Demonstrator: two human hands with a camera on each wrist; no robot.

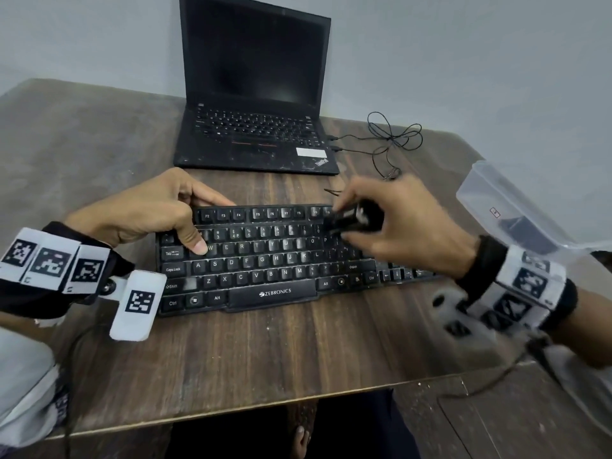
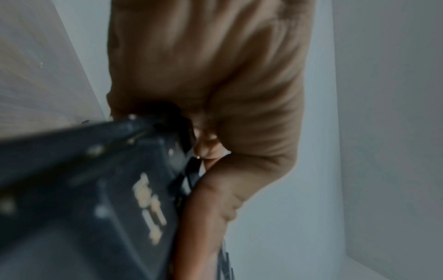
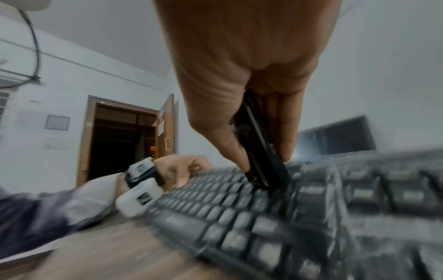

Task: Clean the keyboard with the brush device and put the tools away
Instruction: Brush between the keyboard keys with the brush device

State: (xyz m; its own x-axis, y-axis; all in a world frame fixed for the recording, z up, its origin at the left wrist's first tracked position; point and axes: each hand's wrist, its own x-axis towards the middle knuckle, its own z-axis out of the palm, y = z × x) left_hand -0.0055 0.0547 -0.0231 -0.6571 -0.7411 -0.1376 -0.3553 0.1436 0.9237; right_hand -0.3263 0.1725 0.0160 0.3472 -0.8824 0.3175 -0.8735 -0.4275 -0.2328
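- Keyboard (image 1: 265, 263): black, lies flat on the wooden table (image 1: 265, 352), long edge toward the person, directly in front of an open black laptop (image 1: 255, 94).
- Left hand (image 1: 155, 210): positioned at the keyboard's left end, palm down, wrist low near the table. The fingers curl over the keyboard's far top-left edge; the thumb (image 1: 195, 241) presses on the keys beside the Tab key. In the left wrist view the left hand (image 2: 210, 75) closes around the corner of the keyboard (image 2: 84, 189), gripping it.
- Right hand (image 1: 397, 220): raised above the right half of the key area, back of the hand up, fingers pointing down and toward the left.
- Brush device (image 1: 354, 218): small and black, pinched between the right thumb and fingers. In the right wrist view the brush device (image 3: 261, 144) stands steeply tilted, its lower end meeting the keys of the keyboard (image 3: 287, 217) in the upper rows. That view is motion-blurred; bristle detail cannot be resolved.
- Both wrists carry white bands with black marker patterns.
- Clear plastic container (image 1: 510, 207): at the right edge of the table, well apart from the brush device, holding a dark item.
- Thin black cable (image 1: 394, 137): looped on the table to the right of the laptop.
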